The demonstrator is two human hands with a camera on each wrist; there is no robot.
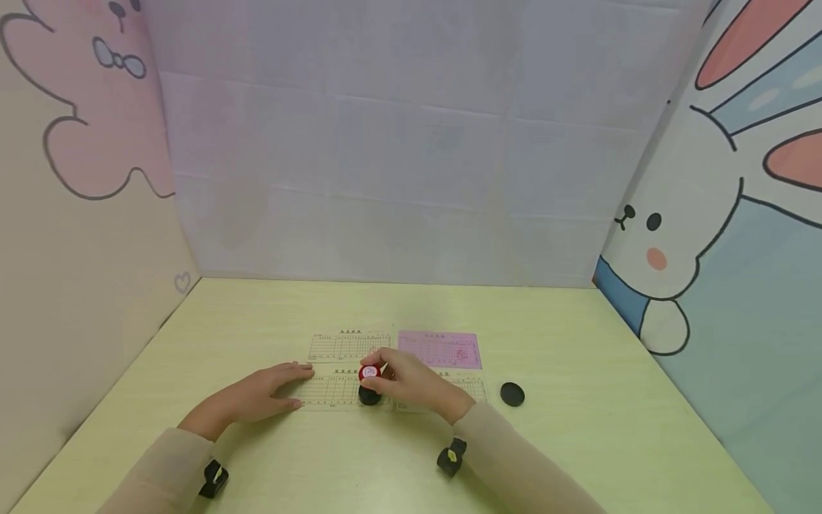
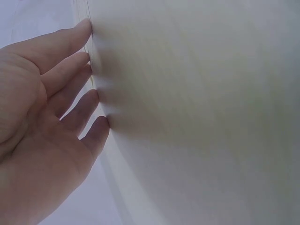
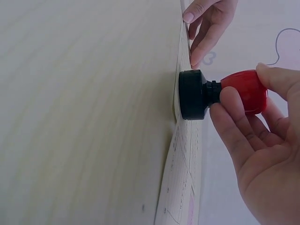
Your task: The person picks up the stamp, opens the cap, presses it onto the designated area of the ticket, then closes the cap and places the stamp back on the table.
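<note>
My right hand [image 1: 411,378] grips the red handle of a stamp [image 3: 243,91] between thumb and fingers. The stamp's round black base [image 3: 191,95] stands on a white printed form [image 1: 327,389], at its right end. My left hand [image 1: 263,392] has its fingers spread, the fingertips resting at the form's left edge. In the left wrist view the left fingers [image 2: 70,65] are lightly bent, their tips touching the surface, with nothing held.
Behind lies another white form [image 1: 347,346]. A pink form [image 1: 439,350] with a red stamp mark is to its right, a further white form [image 1: 472,387] below that. A round black lid [image 1: 512,394] lies at the right on the pale table [image 1: 610,428].
</note>
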